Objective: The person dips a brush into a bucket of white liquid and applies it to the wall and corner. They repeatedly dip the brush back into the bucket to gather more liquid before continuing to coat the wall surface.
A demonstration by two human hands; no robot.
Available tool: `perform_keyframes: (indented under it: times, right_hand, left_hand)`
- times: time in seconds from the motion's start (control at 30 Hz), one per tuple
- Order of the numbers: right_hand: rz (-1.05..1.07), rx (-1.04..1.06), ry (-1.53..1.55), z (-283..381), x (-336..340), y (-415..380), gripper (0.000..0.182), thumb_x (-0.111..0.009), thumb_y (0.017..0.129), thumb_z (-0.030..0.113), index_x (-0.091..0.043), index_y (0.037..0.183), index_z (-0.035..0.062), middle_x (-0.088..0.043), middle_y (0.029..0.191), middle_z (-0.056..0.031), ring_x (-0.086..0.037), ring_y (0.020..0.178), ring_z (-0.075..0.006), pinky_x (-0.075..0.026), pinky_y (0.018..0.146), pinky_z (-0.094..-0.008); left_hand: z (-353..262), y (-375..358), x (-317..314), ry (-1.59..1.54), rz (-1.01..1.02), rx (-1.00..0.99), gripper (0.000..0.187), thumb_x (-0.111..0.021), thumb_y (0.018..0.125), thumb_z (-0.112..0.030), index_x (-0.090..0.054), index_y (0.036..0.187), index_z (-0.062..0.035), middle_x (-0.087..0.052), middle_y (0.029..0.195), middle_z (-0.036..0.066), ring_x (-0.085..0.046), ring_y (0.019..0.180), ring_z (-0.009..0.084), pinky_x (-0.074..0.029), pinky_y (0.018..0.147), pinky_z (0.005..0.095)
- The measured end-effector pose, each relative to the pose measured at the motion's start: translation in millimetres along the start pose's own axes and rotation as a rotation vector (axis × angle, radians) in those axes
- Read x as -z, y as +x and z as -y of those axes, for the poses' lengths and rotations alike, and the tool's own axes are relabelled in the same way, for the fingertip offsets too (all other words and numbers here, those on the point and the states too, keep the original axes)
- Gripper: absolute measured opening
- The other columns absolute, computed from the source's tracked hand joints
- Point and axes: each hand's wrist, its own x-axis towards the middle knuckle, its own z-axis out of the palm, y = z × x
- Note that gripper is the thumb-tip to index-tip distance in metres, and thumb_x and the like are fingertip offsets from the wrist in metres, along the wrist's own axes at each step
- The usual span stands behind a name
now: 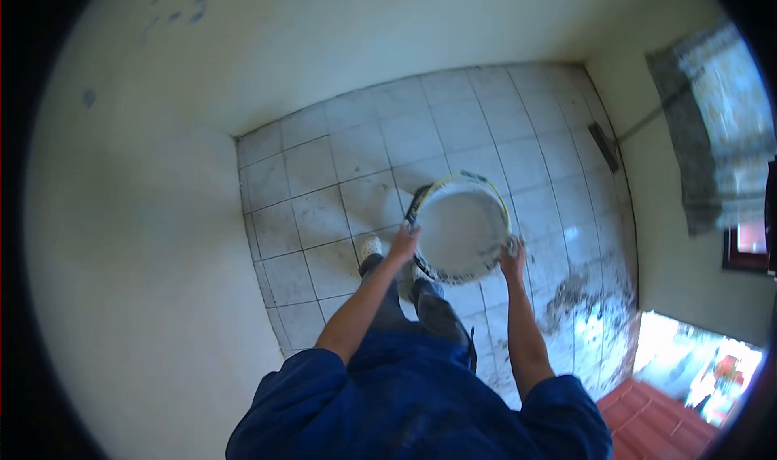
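On the left is a big pale wall (146,217) with a few blue marks (174,16) up high. Next comes the floor (364,140), made of light square tiles. A white shoe (371,247) stands on it. Just beside the shoe is the left hand (403,241). Its fingers are clamped on the left edge of a big round bucket (453,276). The bucket is in front of the person's legs, with its open top facing up. It is pale inside and has some yellow on its rim. I cannot tell if it touches the floor. The right hand (512,259) has its fingers clamped on the right edge. Farther right, dark dirt (571,296) is smeared on the tiles. A tool with a long handle (603,146) leans near the right wall, near a gray curtain (688,128).
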Motion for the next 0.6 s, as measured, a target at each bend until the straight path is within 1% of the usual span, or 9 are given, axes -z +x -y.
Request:
perform_keyframes:
  times: [0.07,0.17,0.27,0.3,0.33,0.47,0.5,0.53,0.6]
  right_hand:
    - [0.044,0.011,-0.008,2,-1,5,0.038,-0.062,0.076,0.02,-0.055,0.11,0.006,-0.046,0.122,-0.0214,-0.038,0.118,-0.0361,-0.032,0.098,-0.0407]
    - [0.11,0.014,-0.006,28,11,11,0.034,-0.062,0.076,0.019,-0.056,0.107,0.0057,-0.046,0.121,-0.0209,-0.038,0.118,-0.0374,-0.032,0.097,-0.0417]
    - [0.085,0.083,-0.019,23,5,17,0.033,-0.063,0.076,0.02,-0.057,0.105,0.0052,-0.047,0.12,-0.0203,-0.037,0.118,-0.0382,-0.032,0.097,-0.0428]
    - [0.039,0.117,-0.021,4,-6,19,0.033,-0.063,0.076,0.021,-0.058,0.104,0.005,-0.046,0.12,-0.0201,-0.036,0.118,-0.0383,-0.032,0.097,-0.0431]
    - [0.074,0.301,-0.139,-61,-31,31,0.033,-0.064,0.076,0.022,-0.058,0.103,0.0046,-0.046,0.119,-0.0209,-0.037,0.116,-0.038,-0.031,0.098,-0.0434]
    - [0.098,0.101,0.04,-18,-19,28,0.034,-0.065,0.076,0.022,-0.057,0.101,-0.0005,-0.052,0.111,-0.0184,-0.044,0.109,-0.0347,-0.032,0.096,-0.0397]
    - [0.074,0.196,-0.021,-57,-40,38,0.033,-0.066,0.075,0.021,-0.057,0.097,-0.0018,-0.054,0.107,-0.0167,-0.047,0.105,-0.0311,-0.034,0.095,-0.0389]
    - [0.067,0.135,-0.066,-43,-34,36,0.03,-0.066,0.074,0.017,-0.057,0.095,-0.0009,-0.057,0.1,-0.0149,-0.05,0.1,-0.0292,-0.034,0.094,-0.039]
    - [0.016,0.286,-0.113,-66,-45,43,0.031,-0.067,0.071,0.018,-0.057,0.095,-0.0007,-0.059,0.094,-0.0156,-0.053,0.093,-0.0301,-0.038,0.089,-0.0399]
  left_hand:
    - [4,-4,-19,0.093,-0.251,-0.186,0.06,-0.047,0.083,-0.044,-0.042,0.115,0.0063,-0.051,0.107,0.031,-0.049,0.104,0.0419,-0.038,0.088,0.0446]
    - [-6,-17,-15,0.115,-0.311,-0.099,0.062,-0.044,0.084,-0.047,-0.041,0.116,0.0061,-0.052,0.106,0.031,-0.049,0.102,0.0432,-0.039,0.087,0.0442]
    - [-7,-18,1,0.032,-0.143,-0.034,0.065,-0.04,0.084,-0.051,-0.044,0.114,0.0066,-0.051,0.107,0.032,-0.049,0.102,0.0443,-0.039,0.088,0.0436]
    - [-7,-17,4,0.025,-0.118,-0.02,0.065,-0.04,0.084,-0.051,-0.045,0.112,0.0065,-0.051,0.106,0.032,-0.049,0.102,0.0446,-0.039,0.088,0.0438]
    - [-5,-16,6,0.02,-0.093,-0.015,0.065,-0.039,0.084,-0.052,-0.046,0.111,0.0063,-0.052,0.105,0.032,-0.049,0.101,0.0448,-0.039,0.088,0.0439]
    - [23,-3,-4,0.09,-0.088,-0.066,0.065,-0.036,0.084,-0.055,-0.051,0.106,0.0042,-0.053,0.103,0.031,-0.05,0.098,0.045,-0.04,0.085,0.0452]
    - [18,-5,-1,0.114,-0.076,-0.071,0.064,-0.034,0.085,-0.055,-0.051,0.106,0.0036,-0.052,0.104,0.032,-0.05,0.098,0.0451,-0.04,0.084,0.0455]
    - [7,-12,6,0.166,-0.03,-0.101,0.065,-0.033,0.085,-0.055,-0.051,0.105,0.0041,-0.051,0.106,0.032,-0.05,0.099,0.0447,-0.041,0.084,0.0456]
    - [-12,-27,15,0.227,0.009,-0.154,0.067,-0.032,0.085,-0.055,-0.051,0.104,0.0065,-0.049,0.109,0.033,-0.048,0.102,0.0437,-0.04,0.086,0.0449]
